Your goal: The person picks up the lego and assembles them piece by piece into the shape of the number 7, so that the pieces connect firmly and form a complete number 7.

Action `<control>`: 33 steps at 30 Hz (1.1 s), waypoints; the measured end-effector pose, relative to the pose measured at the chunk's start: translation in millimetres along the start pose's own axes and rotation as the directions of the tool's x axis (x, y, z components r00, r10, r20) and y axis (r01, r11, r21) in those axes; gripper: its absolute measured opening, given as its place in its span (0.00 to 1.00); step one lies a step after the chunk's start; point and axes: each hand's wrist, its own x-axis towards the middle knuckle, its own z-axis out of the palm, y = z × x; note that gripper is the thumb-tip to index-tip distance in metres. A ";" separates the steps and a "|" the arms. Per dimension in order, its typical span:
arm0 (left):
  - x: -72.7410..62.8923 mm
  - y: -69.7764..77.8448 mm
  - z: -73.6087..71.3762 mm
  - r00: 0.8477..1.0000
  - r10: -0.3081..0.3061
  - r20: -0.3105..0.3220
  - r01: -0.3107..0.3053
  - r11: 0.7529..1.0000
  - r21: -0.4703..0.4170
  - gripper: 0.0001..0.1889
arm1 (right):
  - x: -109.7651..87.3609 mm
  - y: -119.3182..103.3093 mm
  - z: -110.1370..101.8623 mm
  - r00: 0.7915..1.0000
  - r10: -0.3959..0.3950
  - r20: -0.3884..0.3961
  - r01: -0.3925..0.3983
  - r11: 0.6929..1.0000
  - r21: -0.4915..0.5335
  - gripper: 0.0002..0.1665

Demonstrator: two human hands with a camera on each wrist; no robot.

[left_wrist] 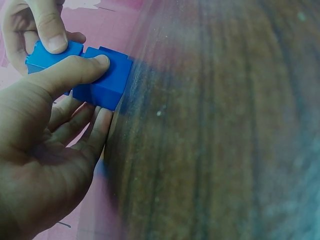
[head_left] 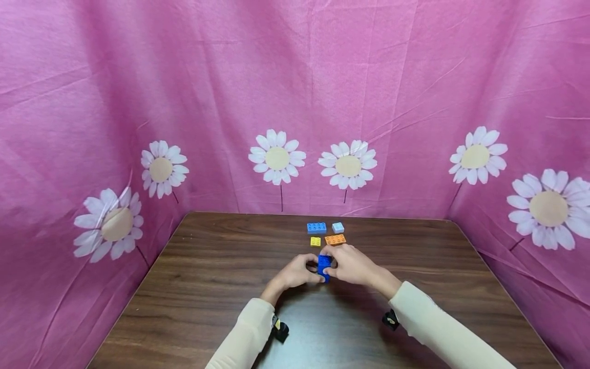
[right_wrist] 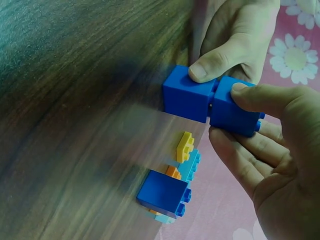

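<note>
Seven blocks show in all: three dark blue, one long lighter blue, one small pale blue, one yellow and one orange. Two of the dark blue ones are in the hands, end to end over the middle of the table (head_left: 221,266). The left hand (head_left: 297,271) grips the lower dark blue block (right_wrist: 187,97) between thumb and fingers; the right hand (head_left: 354,264) pinches the upper dark blue block (right_wrist: 234,112). A thin gap runs between these two; whether the lower one touches the table I cannot tell.

From the held pair in the head view, the yellow block (head_left: 315,241) lies at 11 o'clock, the orange block (head_left: 335,240) at 1, the long lighter blue block (head_left: 316,228) just short of 12, and the pale blue block (head_left: 338,227) farther off near 1. The third dark blue block (right_wrist: 162,190) sits at 7 o'clock from the pair in the right wrist view. Both wrists bend inward, the left forearm entering from between 7 and 8 o'clock, the right from 4.
</note>
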 end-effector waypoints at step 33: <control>-0.7 0.8 -0.9 1.000 -0.024 0.000 0.024 1.000 -0.010 0.18 | -2.0 -5.8 8.8 0.998 -0.010 -0.060 0.006 0.997 -0.072 0.18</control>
